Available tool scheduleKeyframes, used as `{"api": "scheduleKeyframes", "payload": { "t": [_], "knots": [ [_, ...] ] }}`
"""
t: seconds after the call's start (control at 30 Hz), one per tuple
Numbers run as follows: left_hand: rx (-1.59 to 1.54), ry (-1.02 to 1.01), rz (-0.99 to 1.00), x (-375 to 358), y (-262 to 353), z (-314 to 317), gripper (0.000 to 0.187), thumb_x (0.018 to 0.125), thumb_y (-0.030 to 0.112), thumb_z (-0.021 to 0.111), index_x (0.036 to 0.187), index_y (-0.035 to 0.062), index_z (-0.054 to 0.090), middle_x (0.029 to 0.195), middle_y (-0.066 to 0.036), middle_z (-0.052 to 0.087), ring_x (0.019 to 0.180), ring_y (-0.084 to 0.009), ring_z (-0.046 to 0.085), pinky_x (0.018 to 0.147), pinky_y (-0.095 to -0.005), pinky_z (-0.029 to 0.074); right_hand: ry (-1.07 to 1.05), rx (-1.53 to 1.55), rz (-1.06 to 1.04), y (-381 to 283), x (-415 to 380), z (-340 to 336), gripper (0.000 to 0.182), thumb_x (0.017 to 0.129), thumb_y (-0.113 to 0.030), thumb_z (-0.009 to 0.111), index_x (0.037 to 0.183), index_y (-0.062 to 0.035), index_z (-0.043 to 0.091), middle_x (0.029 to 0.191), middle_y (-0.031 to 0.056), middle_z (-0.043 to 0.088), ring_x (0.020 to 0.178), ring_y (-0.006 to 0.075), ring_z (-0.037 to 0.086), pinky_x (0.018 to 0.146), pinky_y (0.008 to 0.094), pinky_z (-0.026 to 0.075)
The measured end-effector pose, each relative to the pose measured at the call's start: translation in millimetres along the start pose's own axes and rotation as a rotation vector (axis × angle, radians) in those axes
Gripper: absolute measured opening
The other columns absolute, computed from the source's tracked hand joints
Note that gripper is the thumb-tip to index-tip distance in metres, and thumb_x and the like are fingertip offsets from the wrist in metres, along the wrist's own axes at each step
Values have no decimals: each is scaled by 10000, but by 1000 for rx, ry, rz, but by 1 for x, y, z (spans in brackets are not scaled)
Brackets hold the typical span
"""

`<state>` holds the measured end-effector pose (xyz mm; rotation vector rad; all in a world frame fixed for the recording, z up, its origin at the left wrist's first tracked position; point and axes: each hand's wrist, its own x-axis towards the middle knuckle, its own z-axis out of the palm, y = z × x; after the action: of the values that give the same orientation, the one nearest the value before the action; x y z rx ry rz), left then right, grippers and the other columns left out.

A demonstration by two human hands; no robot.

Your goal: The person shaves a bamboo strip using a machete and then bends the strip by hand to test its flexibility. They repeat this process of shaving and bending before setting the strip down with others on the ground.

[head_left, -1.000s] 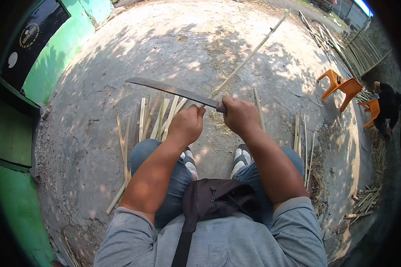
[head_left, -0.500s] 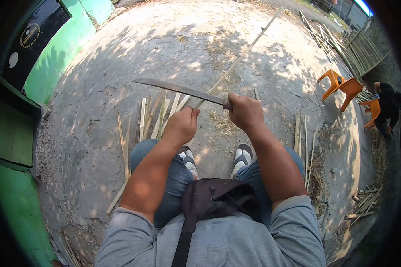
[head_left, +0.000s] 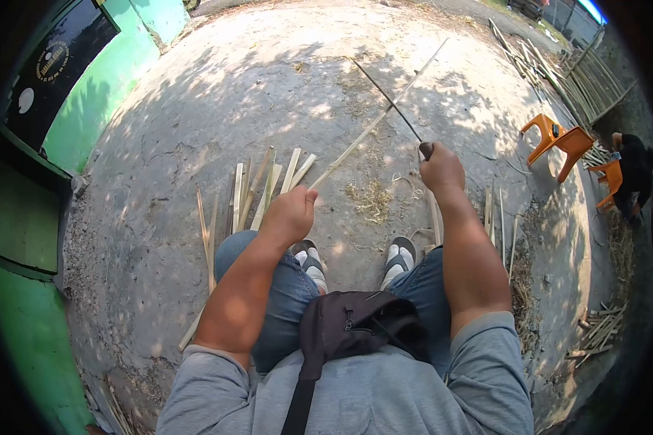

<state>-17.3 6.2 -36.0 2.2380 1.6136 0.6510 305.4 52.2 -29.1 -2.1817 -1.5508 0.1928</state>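
My left hand [head_left: 291, 214] is closed around the near end of a long, thin bamboo strip [head_left: 352, 147], which slants up and away to the right. In my right hand [head_left: 442, 172] is the dark handle of a machete [head_left: 386, 96]. The blade is seen edge-on as a thin dark line pointing up and left, and it crosses over the strip well beyond my left hand. Split bamboo pieces [head_left: 237, 192] lie on the ground beside my left knee. Pale curled shavings [head_left: 370, 201] are scattered between and ahead of my feet.
Orange plastic chairs [head_left: 567, 148] stand at the right, with a person in dark clothes [head_left: 635, 174] near them. Bamboo poles [head_left: 533, 61] and a slatted bamboo panel [head_left: 595, 83] lie at the far right. A green wall [head_left: 87, 109] runs along the left.
My right hand has moved right and slightly up, swinging the machete from lying across near my left hand to pointing away. My left hand has drawn slightly down and left with the strip.
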Motion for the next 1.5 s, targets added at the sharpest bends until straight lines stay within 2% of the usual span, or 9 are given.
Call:
{"api": "scheduleKeyframes", "payload": {
  "t": [0.07,0.2,0.5,0.7,0.9,1.03,1.13,1.23,1.5],
  "knots": [
    [6,-1,-7,0,3,0,380,1077,331,507,896,10,600,760,-280,656,760,-512,641,678,-601,475,18,54,19,19,4,5,190,903,-215,661,1071,-148,716,1021,190,748,968,397,718,818,530,557],
    [-33,42,-10,13,21,3,381,1081,337,501,892,18,590,755,-272,655,749,-511,638,673,-600,477,77,158,-136,-15,-19,-6,193,885,-218,670,1046,-114,689,942,187,746,889,438,707,760,543,552],
    [51,96,19,13,15,12,380,1067,355,516,888,32,606,786,-259,692,744,-492,679,665,-601,524,-40,52,-596,-67,-68,10,119,939,-273,672,915,-157,677,794,136,729,765,358,731,659,501,556],
    [90,60,28,14,18,12,349,1055,329,542,880,35,607,768,-257,690,733,-492,679,668,-596,527,-55,-19,-462,-55,-55,13,157,946,-309,670,894,-162,687,763,110,726,727,351,729,644,484,556],
    [69,62,23,13,25,12,337,1055,322,543,888,35,604,759,-259,688,724,-493,678,660,-604,522,-46,-6,-556,-61,-63,10,169,944,-330,679,895,-170,698,770,113,732,739,350,733,648,489,557],
    [82,32,33,14,29,9,332,1058,318,535,905,31,603,756,-265,688,726,-494,681,660,-605,524,-59,23,-460,-52,-51,13,130,949,-309,673,902,-193,710,805,100,747,754,345,739,661,484,561],
    [63,-27,3,17,26,10,335,1054,313,534,914,17,608,775,-280,677,769,-509,660,683,-611,491,-77,-22,-471,-53,-51,12,137,956,-309,662,906,-190,708,827,108,748,783,349,741,677,487,563],
    [42,-7,13,14,25,16,342,1054,321,530,919,15,605,774,-280,677,780,-507,664,684,-606,496,-101,24,-500,-54,-57,12,186,957,-315,665,921,-133,655,802,137,715,769,387,712,651,523,541],
    [76,-64,13,17,28,14,336,1059,306,524,918,13,611,783,-282,677,781,-509,661,705,-610,492,-150,-37,-415,-59,-55,13,129,978,-262,623,950,-190,726,866,109,754,822,354,743,694,488,568]
  ]
}}
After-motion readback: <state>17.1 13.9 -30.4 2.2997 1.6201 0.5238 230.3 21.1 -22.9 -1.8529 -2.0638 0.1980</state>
